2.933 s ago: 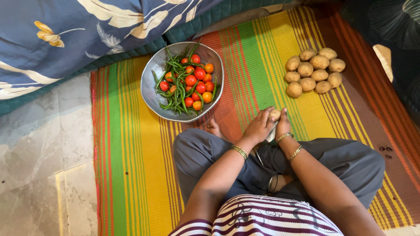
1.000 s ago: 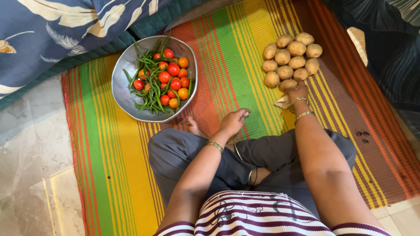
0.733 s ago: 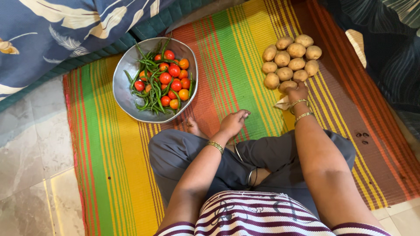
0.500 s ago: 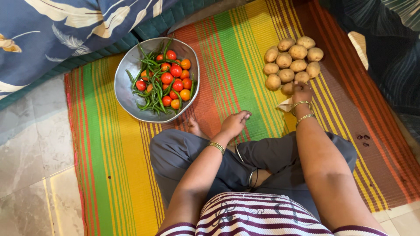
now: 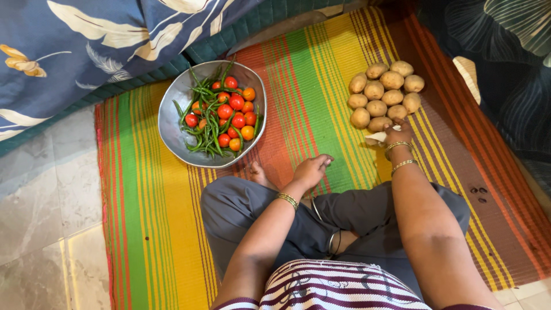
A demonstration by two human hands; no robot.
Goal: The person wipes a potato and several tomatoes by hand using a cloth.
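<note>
The potatoes (image 5: 383, 94) lie heaped on the striped mat (image 5: 321, 74), at about two o'clock from where the person sits cross-legged. The right hand (image 5: 397, 131) rests on the nearest potato (image 5: 379, 123) at the pile's six o'clock edge, fingers curled down over it; whether they have closed on it or only touch it I cannot tell. Something pale, maybe a cloth or a peel, shows just under that hand.

I'd judge each potato firm and dense, heavy for its size, with dry, matte skin that shouldn't slip. It won't bruise from a plain grip. Being rounded, it is best taken across its widest part with the fingers wrapped around, and the neighbours touching it may roll once it lifts away.

The left hand (image 5: 311, 170) sits loosely curled on the mat near the knee, holding nothing I can see.

Farther out, at eleven o'clock, a metal bowl (image 5: 172, 123) holds small tomatoes (image 5: 232, 109) and green chillies (image 5: 204, 123). Blue floral bedding (image 5: 86, 46) borders the mat beyond it.
</note>
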